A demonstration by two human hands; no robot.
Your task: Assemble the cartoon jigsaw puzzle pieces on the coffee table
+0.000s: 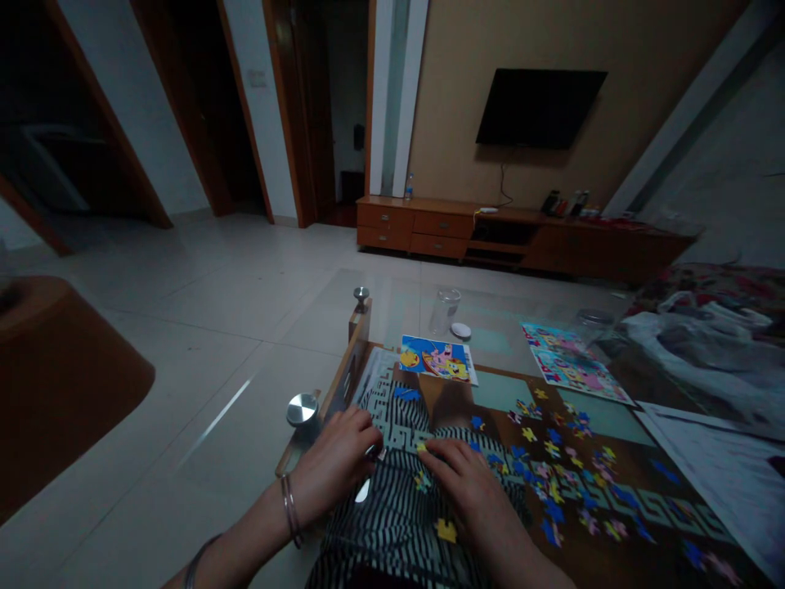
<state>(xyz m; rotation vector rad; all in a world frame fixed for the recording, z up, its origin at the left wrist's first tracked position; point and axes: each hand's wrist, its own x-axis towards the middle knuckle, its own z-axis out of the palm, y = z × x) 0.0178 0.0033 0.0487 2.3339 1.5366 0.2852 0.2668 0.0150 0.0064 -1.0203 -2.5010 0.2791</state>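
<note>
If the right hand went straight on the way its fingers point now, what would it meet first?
The right hand would probably meet the small yellow puzzle piece just ahead of it first, though depth is unclear and they may already be touching.

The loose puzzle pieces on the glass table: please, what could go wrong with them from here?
Many puzzle pieces lie scattered close beside the right hand, so a sideways move of it might push some out of place. Some also lie bunched and seem to overlap, so a small one could be overlooked.
</note>
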